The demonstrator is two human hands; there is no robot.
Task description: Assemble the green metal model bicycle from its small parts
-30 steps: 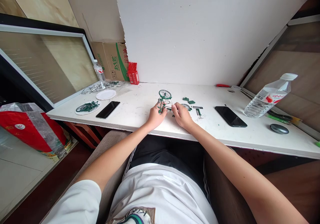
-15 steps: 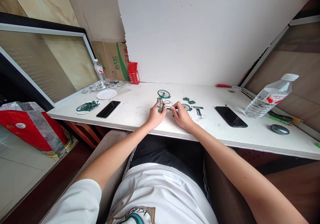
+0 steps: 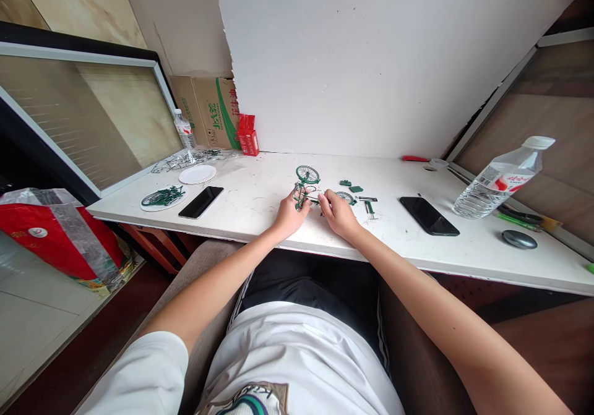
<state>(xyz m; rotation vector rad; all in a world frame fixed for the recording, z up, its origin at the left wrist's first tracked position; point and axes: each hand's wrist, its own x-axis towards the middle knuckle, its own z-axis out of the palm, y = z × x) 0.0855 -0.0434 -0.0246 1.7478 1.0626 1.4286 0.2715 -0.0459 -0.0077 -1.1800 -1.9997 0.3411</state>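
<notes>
My left hand [image 3: 290,215] is closed on a small green model bicycle [image 3: 301,190], with its spoked wheel [image 3: 307,174] pointing away from me. My right hand [image 3: 338,214] pinches at the bicycle's right side, where a thin dark part [image 3: 314,200] runs between the two hands; I cannot tell whether it is joined to the frame. Just beyond the right fingers lies a loose spoked wheel [image 3: 345,197], partly covered by the hand. Small green blocks [image 3: 356,188] and thin green pieces [image 3: 369,208] rest farther right on the white table.
To the left are a plate of green parts [image 3: 162,198], a white plate [image 3: 197,174] and a phone [image 3: 201,202]. Another phone [image 3: 429,216], a grey oval object [image 3: 520,239] and a water bottle [image 3: 505,179] are on the right. A white board [image 3: 390,75] stands behind.
The model bicycle has tilted slightly, its upper wheel shifting a little to the right. Both hands stay almost in place, the fingers moving only slightly.
</notes>
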